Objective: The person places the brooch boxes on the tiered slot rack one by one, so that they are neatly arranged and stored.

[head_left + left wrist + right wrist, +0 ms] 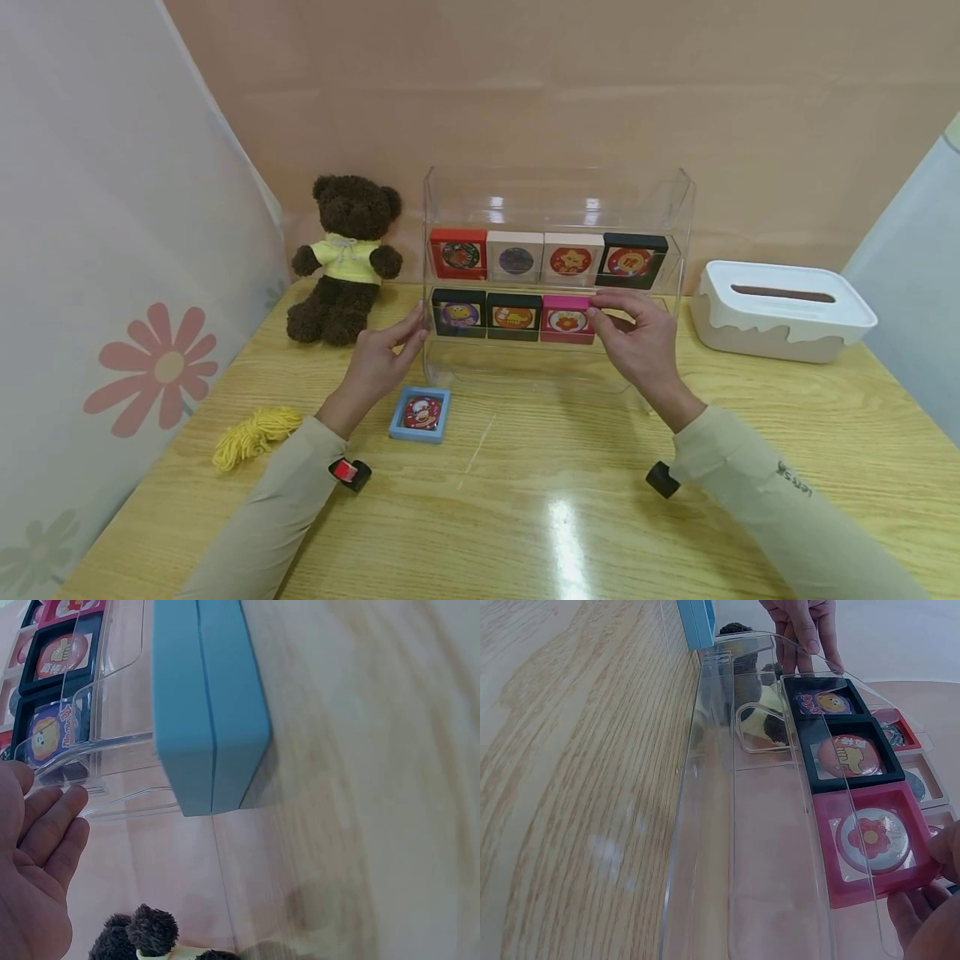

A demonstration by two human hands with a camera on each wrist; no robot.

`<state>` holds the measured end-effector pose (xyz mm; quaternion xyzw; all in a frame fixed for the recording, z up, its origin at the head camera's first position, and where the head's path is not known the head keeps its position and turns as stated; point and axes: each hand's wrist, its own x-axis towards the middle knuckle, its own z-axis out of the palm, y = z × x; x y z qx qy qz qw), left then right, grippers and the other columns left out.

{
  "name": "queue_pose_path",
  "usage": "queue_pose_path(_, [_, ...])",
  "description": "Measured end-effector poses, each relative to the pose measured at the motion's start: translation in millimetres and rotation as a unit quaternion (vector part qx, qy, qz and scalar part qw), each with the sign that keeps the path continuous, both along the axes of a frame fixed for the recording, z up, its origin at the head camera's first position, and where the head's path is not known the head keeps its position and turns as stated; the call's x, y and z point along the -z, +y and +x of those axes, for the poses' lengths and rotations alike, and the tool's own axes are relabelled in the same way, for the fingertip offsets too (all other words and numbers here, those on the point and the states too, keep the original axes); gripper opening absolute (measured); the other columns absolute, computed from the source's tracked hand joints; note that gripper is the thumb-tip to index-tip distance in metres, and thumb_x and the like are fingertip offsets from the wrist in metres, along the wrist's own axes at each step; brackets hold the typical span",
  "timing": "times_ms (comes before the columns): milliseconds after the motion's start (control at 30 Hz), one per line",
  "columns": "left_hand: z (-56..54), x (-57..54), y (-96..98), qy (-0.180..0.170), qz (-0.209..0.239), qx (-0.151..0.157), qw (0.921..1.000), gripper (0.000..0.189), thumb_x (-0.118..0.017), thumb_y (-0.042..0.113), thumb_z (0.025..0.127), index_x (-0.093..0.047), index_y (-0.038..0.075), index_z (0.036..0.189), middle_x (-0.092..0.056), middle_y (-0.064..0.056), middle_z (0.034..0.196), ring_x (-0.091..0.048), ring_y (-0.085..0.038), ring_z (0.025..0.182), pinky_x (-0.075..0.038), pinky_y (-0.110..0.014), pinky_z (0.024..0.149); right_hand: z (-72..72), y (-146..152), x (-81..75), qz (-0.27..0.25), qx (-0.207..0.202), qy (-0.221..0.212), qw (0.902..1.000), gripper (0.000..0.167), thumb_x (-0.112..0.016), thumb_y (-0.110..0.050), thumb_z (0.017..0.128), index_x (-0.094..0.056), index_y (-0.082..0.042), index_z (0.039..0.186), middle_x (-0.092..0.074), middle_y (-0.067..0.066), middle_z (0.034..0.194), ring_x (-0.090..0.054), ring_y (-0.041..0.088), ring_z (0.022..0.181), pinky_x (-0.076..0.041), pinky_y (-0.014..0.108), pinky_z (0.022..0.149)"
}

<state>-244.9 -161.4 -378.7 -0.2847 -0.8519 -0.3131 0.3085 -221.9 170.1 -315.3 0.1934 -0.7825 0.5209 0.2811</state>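
A clear acrylic rack with tiers stands on the table. My right hand pinches the right edge of a pink square display frame, which sits on the lower filled tier and holds a round flower badge. Left of it in that row are a black frame with a thumbs-up badge and another black frame with a purple badge. My left hand rests its extended fingers against the rack's left side. On the table below, a light blue frame with a red badge stands close to that hand.
The upper row carries a red frame, two white frames and a black frame. A brown teddy bear sits left of the rack. Yellow yarn lies at the front left. A white tissue box stands to the right.
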Motion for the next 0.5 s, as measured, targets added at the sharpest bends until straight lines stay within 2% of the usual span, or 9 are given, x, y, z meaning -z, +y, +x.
queue_pose_path(300, [3.7,-3.3,1.4,-0.034,-0.003,-0.012,0.9994,0.042,-0.062,0.010,0.093,-0.053,0.002,0.133,-0.067,-0.016,0.101,-0.068,-0.024,0.065,-0.052,-0.035,0.051,0.0,-0.3,3.0,-0.032,-0.013,0.003,0.9994,0.016,-0.064,0.014,0.082,-0.065,0.019,0.097,-0.059,0.030,0.108,-0.056,0.015,0.098,-0.049,0.017,0.075])
queue_pose_path(367, [3.7,-3.5,1.4,-0.037,-0.002,-0.013,0.9992,0.042,-0.062,0.010,0.093,-0.053,0.003,0.133,-0.067,-0.016,0.101,-0.068,-0.024,0.064,-0.052,-0.034,0.050,-1.2,-0.5,4.9,-0.040,-0.013,0.019,0.9989,0.015,-0.064,0.015,0.082,-0.065,0.019,0.096,-0.059,0.031,0.107,-0.056,0.014,0.098,-0.050,0.018,0.075])
queue_pose_path(500, [3.9,-3.8,1.4,-0.034,0.000,-0.011,0.9994,0.042,-0.063,0.009,0.093,-0.053,0.002,0.133,-0.067,-0.016,0.102,-0.068,-0.025,0.063,-0.051,-0.033,0.048,-8.0,-0.2,12.1,-0.058,-0.005,0.078,0.9953,0.014,-0.065,0.018,0.078,-0.066,0.018,0.092,-0.060,0.030,0.102,-0.057,0.013,0.096,-0.049,0.016,0.073])
